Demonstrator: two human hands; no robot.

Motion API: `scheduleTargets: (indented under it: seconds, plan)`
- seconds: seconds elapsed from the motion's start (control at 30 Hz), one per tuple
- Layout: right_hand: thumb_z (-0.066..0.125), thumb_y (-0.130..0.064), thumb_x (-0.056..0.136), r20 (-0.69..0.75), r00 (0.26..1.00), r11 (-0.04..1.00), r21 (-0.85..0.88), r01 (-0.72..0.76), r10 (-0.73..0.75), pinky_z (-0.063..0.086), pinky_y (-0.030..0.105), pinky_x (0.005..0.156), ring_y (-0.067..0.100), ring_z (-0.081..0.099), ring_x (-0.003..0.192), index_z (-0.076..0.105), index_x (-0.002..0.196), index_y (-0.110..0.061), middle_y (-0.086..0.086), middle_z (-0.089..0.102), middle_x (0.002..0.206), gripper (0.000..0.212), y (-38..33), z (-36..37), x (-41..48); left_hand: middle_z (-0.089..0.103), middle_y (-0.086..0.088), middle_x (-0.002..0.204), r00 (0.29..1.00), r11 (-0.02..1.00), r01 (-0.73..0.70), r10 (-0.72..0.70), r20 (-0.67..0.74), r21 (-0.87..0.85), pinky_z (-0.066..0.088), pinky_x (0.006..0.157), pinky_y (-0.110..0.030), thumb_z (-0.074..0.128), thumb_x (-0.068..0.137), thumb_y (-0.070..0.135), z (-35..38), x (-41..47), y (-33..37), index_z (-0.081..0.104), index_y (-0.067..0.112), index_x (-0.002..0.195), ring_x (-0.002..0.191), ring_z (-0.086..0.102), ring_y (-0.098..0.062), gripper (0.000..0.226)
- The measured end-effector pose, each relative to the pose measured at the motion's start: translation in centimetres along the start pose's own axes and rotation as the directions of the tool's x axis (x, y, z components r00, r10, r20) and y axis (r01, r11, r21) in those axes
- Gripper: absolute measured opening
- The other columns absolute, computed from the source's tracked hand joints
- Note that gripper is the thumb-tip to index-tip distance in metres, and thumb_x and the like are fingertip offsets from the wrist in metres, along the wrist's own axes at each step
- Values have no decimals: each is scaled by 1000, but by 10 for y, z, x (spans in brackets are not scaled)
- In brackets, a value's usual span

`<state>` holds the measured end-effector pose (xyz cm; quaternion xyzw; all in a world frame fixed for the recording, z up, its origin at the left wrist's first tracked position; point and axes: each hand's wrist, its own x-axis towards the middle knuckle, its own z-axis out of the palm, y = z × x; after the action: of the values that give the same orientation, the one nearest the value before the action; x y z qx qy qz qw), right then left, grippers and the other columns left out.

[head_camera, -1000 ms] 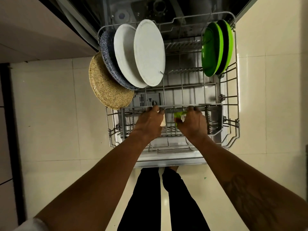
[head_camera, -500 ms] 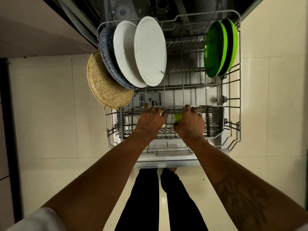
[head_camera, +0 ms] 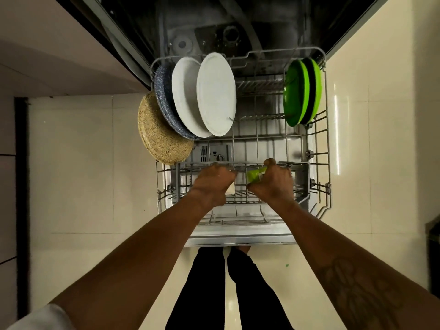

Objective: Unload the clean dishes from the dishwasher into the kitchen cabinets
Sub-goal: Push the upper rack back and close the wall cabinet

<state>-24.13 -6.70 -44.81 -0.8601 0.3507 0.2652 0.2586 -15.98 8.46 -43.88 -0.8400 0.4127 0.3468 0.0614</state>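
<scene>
The right grip covers most of a green item, so its shape cannot be told. A pale item shows only a corner under the left grip, and whether those fingers hold it is hidden. The blue speckled plate shows just a rim behind the white plates. The dishwasher tub is cut off at the top.

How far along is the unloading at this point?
Done: the rack is pulled out. In hand: the right hand grips a green item at the cutlery basket; the left hand is beside it, its grip hidden. Left: the tan plate, blue plate, two white plates and green plates stand in the rack.
</scene>
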Motion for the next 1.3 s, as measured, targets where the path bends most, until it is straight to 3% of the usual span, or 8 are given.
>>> scheduleTargets:
  seconds: [0.1, 0.27, 0.4, 0.57, 0.8, 1.0, 1.3]
  plan:
    - [80, -38, 62, -23, 997, 997, -38, 67, -68, 55, 40, 84, 32, 60, 104, 55, 122, -18, 6, 69, 97, 68, -13, -29, -31, 67, -7, 113, 999, 993, 43, -44, -10, -108, 58, 83, -38, 84, 68, 20, -36, -35, -1, 56, 25, 136, 107, 64, -28, 74]
    - [77, -39, 62, -36, 982, 978, -97, 182, -187, 52, 34, 75, 29, 59, 101, 54, 123, -19, 3, 69, 92, 67, -43, -91, -90, 71, -6, 107, 995, 992, 61, -69, -74, -110, 57, 77, -36, 80, 67, 22, -113, -102, -2, 61, 25, 129, 102, 66, -29, 65]
    - [76, -44, 60, -64, 962, 961, -98, 260, -267, 52, 34, 83, 28, 56, 107, 52, 129, -24, 5, 69, 101, 75, -72, -154, -146, 71, -1, 107, 984, 987, 100, -116, -133, -125, 50, 73, -30, 77, 67, 24, -179, -171, 4, 64, 26, 118, 102, 66, -26, 53]
    - [64, -60, 64, -98, 888, 890, -138, 435, -449, 55, 36, 84, 26, 62, 102, 51, 135, -31, 1, 70, 103, 77, -116, -225, -226, 68, -1, 121, 965, 983, 114, -144, -218, -145, 53, 90, -34, 77, 69, 30, -249, -268, 11, 57, 36, 138, 113, 62, -25, 72]
    - [69, -53, 66, -113, 765, 757, -289, 586, -635, 52, 39, 89, 32, 60, 104, 52, 137, -29, 11, 64, 109, 77, -202, -311, -343, 72, 5, 101, 945, 981, 144, -176, -277, -131, 59, 81, -31, 81, 61, 32, -324, -385, -4, 66, 34, 119, 96, 71, -18, 59]
    - [71, -49, 57, -154, 662, 662, -387, 642, -733, 54, 34, 81, 32, 63, 95, 53, 132, -36, 8, 65, 100, 78, -286, -319, -418, 70, 0, 116, 880, 977, 192, -214, -424, -93, 57, 89, -37, 83, 58, 34, -361, -504, -53, 64, 31, 129, 108, 66, -23, 74]
    - [70, -51, 56, -189, 507, 531, -473, 703, -841, 50, 36, 93, 30, 61, 108, 43, 145, -36, 9, 62, 112, 94, -439, -276, -525, 69, 1, 122, 752, 957, 262, -282, -596, -122, 53, 89, -26, 84, 63, 29, -369, -685, -178, 59, 30, 139, 112, 65, -21, 80]
